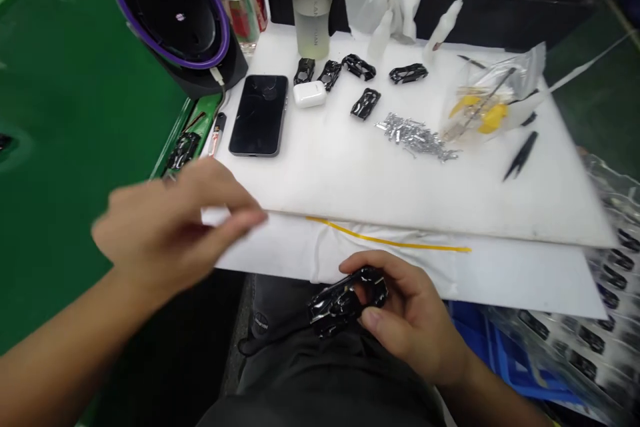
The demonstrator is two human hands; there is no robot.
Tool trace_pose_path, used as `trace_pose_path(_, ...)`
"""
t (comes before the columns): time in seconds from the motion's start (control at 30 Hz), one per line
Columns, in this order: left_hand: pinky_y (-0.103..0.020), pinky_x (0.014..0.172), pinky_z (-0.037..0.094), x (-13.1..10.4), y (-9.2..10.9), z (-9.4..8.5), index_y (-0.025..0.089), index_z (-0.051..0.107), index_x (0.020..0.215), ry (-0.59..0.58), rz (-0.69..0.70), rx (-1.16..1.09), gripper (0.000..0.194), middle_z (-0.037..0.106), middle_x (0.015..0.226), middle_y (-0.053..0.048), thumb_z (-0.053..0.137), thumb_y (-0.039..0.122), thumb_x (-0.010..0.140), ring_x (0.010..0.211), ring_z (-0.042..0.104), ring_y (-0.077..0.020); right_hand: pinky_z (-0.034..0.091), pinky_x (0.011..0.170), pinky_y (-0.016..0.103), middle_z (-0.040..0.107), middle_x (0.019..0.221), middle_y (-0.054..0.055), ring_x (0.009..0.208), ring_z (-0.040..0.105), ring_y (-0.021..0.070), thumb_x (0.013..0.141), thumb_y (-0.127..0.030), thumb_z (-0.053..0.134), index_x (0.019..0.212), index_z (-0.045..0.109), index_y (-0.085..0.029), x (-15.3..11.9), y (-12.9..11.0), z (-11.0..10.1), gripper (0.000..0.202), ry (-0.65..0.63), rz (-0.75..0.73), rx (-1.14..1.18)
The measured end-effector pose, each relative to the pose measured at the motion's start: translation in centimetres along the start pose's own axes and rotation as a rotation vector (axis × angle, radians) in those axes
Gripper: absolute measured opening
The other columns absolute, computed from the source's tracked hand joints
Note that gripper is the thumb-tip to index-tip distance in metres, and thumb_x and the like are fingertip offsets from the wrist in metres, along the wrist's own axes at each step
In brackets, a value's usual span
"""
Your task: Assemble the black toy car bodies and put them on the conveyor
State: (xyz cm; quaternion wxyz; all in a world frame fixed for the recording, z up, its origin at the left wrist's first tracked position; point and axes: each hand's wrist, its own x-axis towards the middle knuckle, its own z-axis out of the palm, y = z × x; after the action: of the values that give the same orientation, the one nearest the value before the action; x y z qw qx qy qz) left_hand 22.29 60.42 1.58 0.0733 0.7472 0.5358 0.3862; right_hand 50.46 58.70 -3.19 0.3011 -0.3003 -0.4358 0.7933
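My right hand (410, 320) grips a glossy black toy car body (340, 303) over my lap, thumb below and fingers around its right end. My left hand (170, 227), blurred by motion, is off to the left near the front edge of the white board. Its thumb and forefinger tips are pressed together; whatever may be between them is too small to make out. Beyond my hands, small metal parts (417, 137) lie in a loose pile on the white board (340, 180). Several more black car bodies, one of them a single toy car body (366, 103), rest behind and beside that pile.
A phone (260, 115), a white earbud case (309, 94) and a tumbler (313, 20) stand at the left. A purple-rimmed fan (175, 10) is further left. Black tweezers (521, 155) and a plastic bag (485, 103) lie right. A yellow strip (390, 241) runs along the front.
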Motion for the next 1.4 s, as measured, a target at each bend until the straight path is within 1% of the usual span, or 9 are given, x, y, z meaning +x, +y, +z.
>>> trace_pose_path(0.1,-0.038,0.063,0.053,-0.4,2.6,1.3,0.022,0.064,0.099,-0.236,0.369,-0.096,0.006,0.07,0.078,0.001,0.069,0.019,0.095,0.068,0.062,-0.0155,0.047,0.07,0.016,0.062,0.089,-0.002,0.078,0.054,0.0103,0.088,-0.014,0.068,0.126,0.07,-0.032,-0.2,-0.6,-1.1,0.041,0.016,-0.016,-0.023)
trace_pose_path(0.23,-0.038,0.061,0.051,-0.1,4.0,3.0,0.016,0.067,0.107,-0.33,0.477,-0.151,0.018,0.075,0.096,-0.007,0.063,0.007,0.092,0.069,0.062,-0.0168,0.046,0.069,0.02,0.062,0.088,-0.001,0.076,0.052,0.0123,0.085,-0.019,0.069,0.125,0.072,-0.03,-0.1,-1.7,-2.3,0.042,0.052,-0.036,-0.1)
trace_pose_path(0.33,-0.038,0.057,0.048,0.1,4.8,4.2,0.012,0.066,0.097,-0.324,0.554,-0.249,0.017,0.074,0.09,-0.01,0.056,0.0,0.09,0.066,0.061,-0.0168,0.043,0.064,0.02,0.061,0.082,-0.001,0.071,0.05,0.0121,0.081,-0.019,0.068,0.121,0.075,-0.03,0.1,-2.4,-2.8,0.043,0.086,-0.031,-0.136)
trace_pose_path(0.47,-0.036,0.057,0.046,-0.2,5.1,5.4,0.014,0.061,0.096,-0.284,0.518,-0.325,0.017,0.069,0.079,-0.005,0.055,-0.001,0.091,0.062,0.056,-0.0157,0.043,0.063,0.02,0.059,0.076,-0.001,0.067,0.049,0.0119,0.078,-0.02,0.068,0.116,0.078,-0.028,0.5,-3.0,-3.2,0.04,0.096,-0.058,-0.148)
trace_pose_path(0.63,-0.033,0.05,0.038,-1.0,5.1,6.2,0.019,0.055,0.086,-0.289,0.446,-0.323,0.021,0.052,0.056,0.004,0.049,0.02,0.106,0.049,0.042,-0.012,0.045,0.063,0.023,0.065,0.084,0.001,0.066,0.05,0.0125,0.076,-0.021,0.071,0.114,0.079,-0.024,0.7,-3.3,-3.5,0.039,0.086,-0.068,-0.134)
trace_pose_path(0.8,-0.034,0.05,0.046,-0.9,5.3,6.8,0.011,0.071,0.1,-0.171,0.597,-0.243,0.014,0.069,0.085,-0.008,0.067,0.024,0.095,0.062,0.056,-0.0156,0.046,0.065,0.023,0.066,0.086,0.001,0.07,0.052,0.0142,0.077,-0.021,0.072,0.115,0.078,-0.024,0.9,-3.4,-3.4,0.039,0.052,-0.031,-0.119)
trace_pose_path(0.9,-0.035,0.05,0.048,-0.8,5.4,7.3,0.011,0.074,0.104,-0.155,0.643,-0.206,0.019,0.07,0.093,-0.008,0.075,0.018,0.085,0.067,0.061,-0.0167,0.046,0.066,0.022,0.066,0.088,0.002,0.072,0.051,0.0137,0.077,-0.022,0.072,0.116,0.078,-0.024,1.0,-3.3,-3.4,0.039,0.015,-0.023,-0.092)
trace_pose_path(1.1,-0.035,0.051,0.055,-0.6,5.4,7.6,0.012,0.075,0.098,-0.134,0.703,-0.16,0.015,0.073,0.095,-0.009,0.065,0.008,0.088,0.072,0.067,-0.0187,0.044,0.064,0.023,0.062,0.08,0.001,0.071,0.051,0.0144,0.076,-0.021,0.07,0.116,0.078,-0.023,1.2,-2.9,-3.2,0.041,0.012,-0.026,-0.084)
trace_pose_path(1.4,-0.037,0.062,0.061,-1.0,5.3,8.0,0.009,0.071,0.103,-0.145,0.626,-0.215,0.016,0.072,0.099,-0.013,0.061,0.007,0.091,0.078,0.069,-0.0215,0.048,0.069,0.026,0.062,0.083,0.002,0.075,0.054,0.0169,0.081,-0.031,0.076,0.12,0.076,-0.023,1.3,-1.6,-3.5,0.04,0.021,-0.031,-0.056)
